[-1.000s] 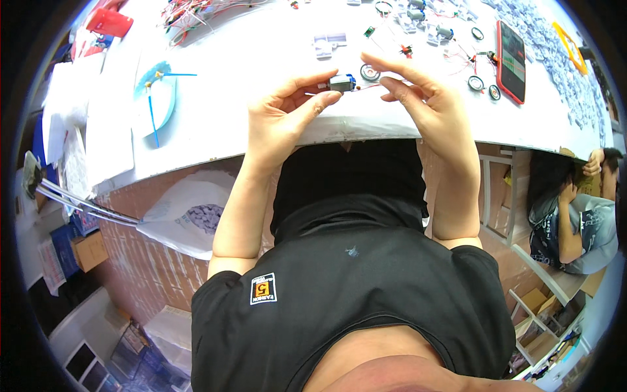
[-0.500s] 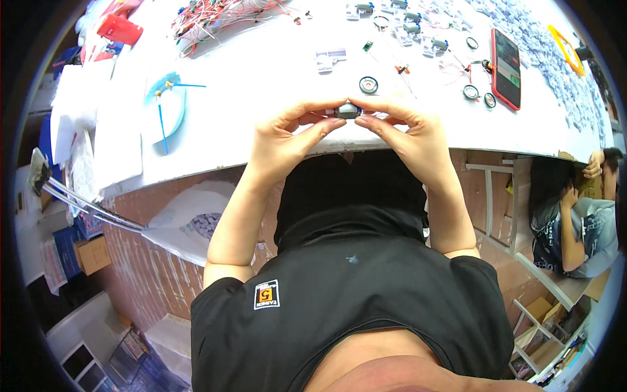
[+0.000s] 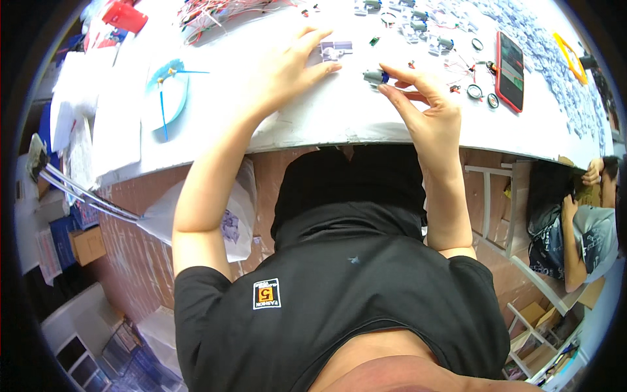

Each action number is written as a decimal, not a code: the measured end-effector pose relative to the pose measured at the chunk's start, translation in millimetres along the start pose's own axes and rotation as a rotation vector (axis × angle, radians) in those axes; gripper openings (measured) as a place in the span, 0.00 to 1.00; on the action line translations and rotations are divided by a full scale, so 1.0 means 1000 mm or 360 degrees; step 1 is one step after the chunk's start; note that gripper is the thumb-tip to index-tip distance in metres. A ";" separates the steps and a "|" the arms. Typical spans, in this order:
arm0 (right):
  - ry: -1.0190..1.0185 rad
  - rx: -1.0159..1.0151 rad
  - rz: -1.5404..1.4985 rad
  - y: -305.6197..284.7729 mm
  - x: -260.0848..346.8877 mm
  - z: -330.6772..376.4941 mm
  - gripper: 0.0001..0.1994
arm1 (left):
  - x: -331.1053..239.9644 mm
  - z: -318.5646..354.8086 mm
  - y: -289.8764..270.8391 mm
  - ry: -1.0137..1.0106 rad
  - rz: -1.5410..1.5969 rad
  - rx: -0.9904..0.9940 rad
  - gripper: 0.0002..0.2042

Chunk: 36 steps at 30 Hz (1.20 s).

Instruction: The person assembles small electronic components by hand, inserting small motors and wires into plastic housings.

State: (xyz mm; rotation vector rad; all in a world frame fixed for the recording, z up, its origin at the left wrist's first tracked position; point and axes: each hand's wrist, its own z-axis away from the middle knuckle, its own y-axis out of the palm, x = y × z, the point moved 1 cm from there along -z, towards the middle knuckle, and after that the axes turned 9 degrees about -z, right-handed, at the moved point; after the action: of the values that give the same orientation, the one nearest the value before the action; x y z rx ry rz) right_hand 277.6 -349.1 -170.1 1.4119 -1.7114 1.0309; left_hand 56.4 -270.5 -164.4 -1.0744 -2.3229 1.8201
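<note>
Between the thumb and fingertips of my right hand (image 3: 428,108) is a small motor (image 3: 374,76), grey with a blue end, held just over the white table near its front edge. My left hand (image 3: 284,75) reaches farther forward, thumb and fingers apart, beside a white plastic bracket (image 3: 337,49) on the table. The fingertips come close to the bracket; whether they touch it, I cannot tell. A tiny green circuit board (image 3: 374,41) lies to the bracket's right.
Several motors in white brackets (image 3: 418,26) stand at the back. Black-rimmed round speakers (image 3: 475,91) lie near a red-cased phone (image 3: 510,72). Red wires (image 3: 222,10) are heaped back left, by a light-blue dish (image 3: 173,98). Many small grey parts (image 3: 555,78) cover the right side; another person (image 3: 568,228) sits there.
Both hands held the motor together near the table edge. My left hand has let go and moved forward and left to the bracket; my right hand has carried the motor forward and right.
</note>
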 end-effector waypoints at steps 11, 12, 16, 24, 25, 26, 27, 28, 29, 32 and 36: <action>-0.0470 0.0242 0.0423 0.030 -0.008 0.000 0.13 | -0.008 0.072 -0.023 -0.0105 0.0301 0.0257 0.21; -0.0456 0.0257 0.0409 0.032 -0.009 0.001 0.13 | -0.008 0.075 -0.023 -0.0159 0.0376 0.0250 0.22; -0.0412 0.0368 0.0390 0.038 -0.012 0.005 0.15 | -0.006 0.083 -0.020 -0.0236 0.0468 0.0202 0.22; -0.0402 0.0435 0.0375 0.043 -0.012 0.008 0.15 | 0.000 0.087 -0.016 -0.0177 0.0509 0.0158 0.22; -0.0427 0.0442 0.0421 0.043 -0.011 0.008 0.15 | 0.001 0.088 -0.016 -0.0181 0.0513 0.0162 0.22; -0.0452 0.0449 0.0466 0.043 -0.011 0.009 0.15 | 0.000 0.087 -0.016 -0.0164 0.0514 0.0156 0.22; -0.0447 0.0452 0.0467 0.043 -0.012 0.009 0.15 | 0.000 0.087 -0.016 -0.0146 0.0516 0.0150 0.22; -0.0469 0.0457 0.0497 0.042 -0.014 0.010 0.14 | 0.000 0.086 -0.016 -0.0150 0.0520 0.0152 0.22; -0.0492 0.0463 0.0527 0.042 -0.015 0.010 0.14 | 0.000 0.086 -0.015 -0.0144 0.0507 0.0153 0.22; -0.0472 0.0499 0.0622 0.042 -0.011 0.011 0.15 | -0.002 0.087 -0.017 -0.0130 0.0480 0.0140 0.22; -0.0555 0.0522 0.0688 0.041 -0.018 0.014 0.14 | -0.003 0.088 -0.017 -0.0204 0.0488 0.0161 0.22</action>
State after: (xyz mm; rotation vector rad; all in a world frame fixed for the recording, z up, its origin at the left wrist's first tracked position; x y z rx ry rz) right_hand 240.0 -349.1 -198.5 1.5261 -2.2497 1.4139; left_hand 14.8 -349.1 -177.6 -1.4045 -2.2012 2.1432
